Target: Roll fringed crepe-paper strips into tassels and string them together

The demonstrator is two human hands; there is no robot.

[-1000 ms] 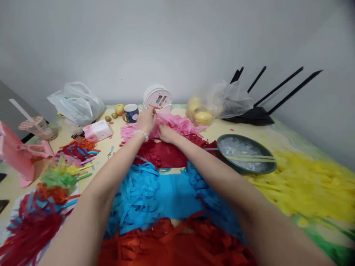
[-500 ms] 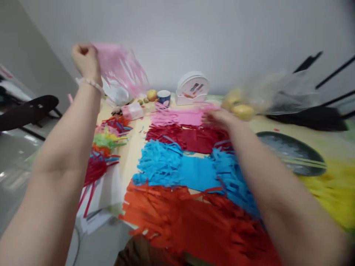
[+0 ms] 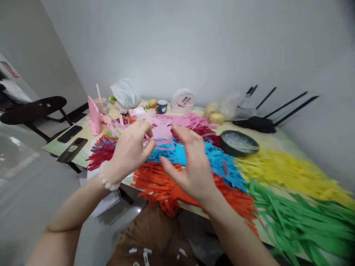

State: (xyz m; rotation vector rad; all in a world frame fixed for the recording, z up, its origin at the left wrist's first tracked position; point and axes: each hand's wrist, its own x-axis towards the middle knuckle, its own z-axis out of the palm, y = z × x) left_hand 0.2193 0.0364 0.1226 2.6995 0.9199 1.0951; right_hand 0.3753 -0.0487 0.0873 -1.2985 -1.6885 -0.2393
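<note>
A light pink fringed sheet (image 3: 162, 133) lies over the blue fringed sheet (image 3: 181, 154), between my two hands. My left hand (image 3: 132, 144), wearing a beaded bracelet, has its fingers curled in at the pink sheet's left part and seems to grip it. Pink strips trail out beyond that hand to the left. My right hand (image 3: 192, 162) hovers at the sheet's right side, thumb and fingers apart, holding nothing. Behind are another pink fringed sheet (image 3: 191, 120) and a dark red one (image 3: 212, 138). Nearest my lap, an orange fringed sheet (image 3: 158, 181) hangs over the table edge.
Yellow (image 3: 288, 170) and green fringe (image 3: 302, 218) spread at the right, near a dark oval dish (image 3: 240, 143). A mug (image 3: 161, 107), white holder (image 3: 183, 100) and plastic bag (image 3: 126, 94) stand along the wall. Phones (image 3: 72, 149) and a pink stand (image 3: 93, 116) are at left.
My left hand has come down and inward from high at the left, lowering the pink sheet over the blue one. My right hand has drawn back toward me. The view has shifted.
</note>
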